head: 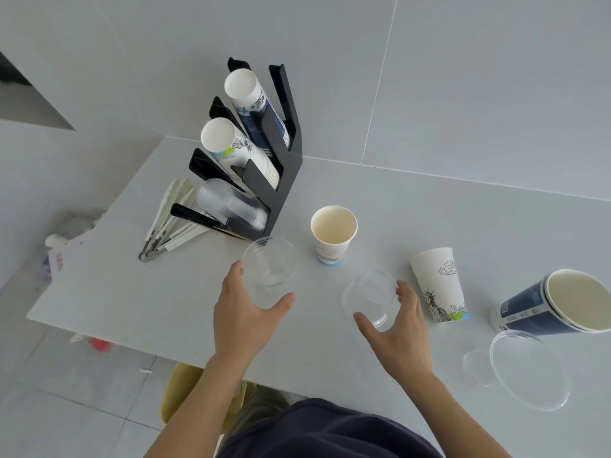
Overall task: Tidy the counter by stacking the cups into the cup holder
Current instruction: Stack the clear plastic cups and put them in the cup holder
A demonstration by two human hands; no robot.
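Observation:
A black cup holder (284, 173) stands at the back left of the counter with three slanted stacks: navy paper cups on top, white printed cups in the middle, clear plastic cups (228, 206) at the bottom. My left hand (244, 312) grips an upright clear plastic cup (269, 269). My right hand (400, 335) curls around a second clear cup (372, 299) that stands upside down; thumb and fingers touch its sides. An upright white paper cup (333, 234) and an upside-down white printed cup (439, 285) stand between and beside them. Navy cups (555, 302) lie at the right.
A large clear cup (525, 368) lies on its side near the front right edge. A fan of white utensils (172, 219) lies left of the holder. The grey counter (165, 292) ends at the left and front edges; a yellow stool (185, 385) sits below.

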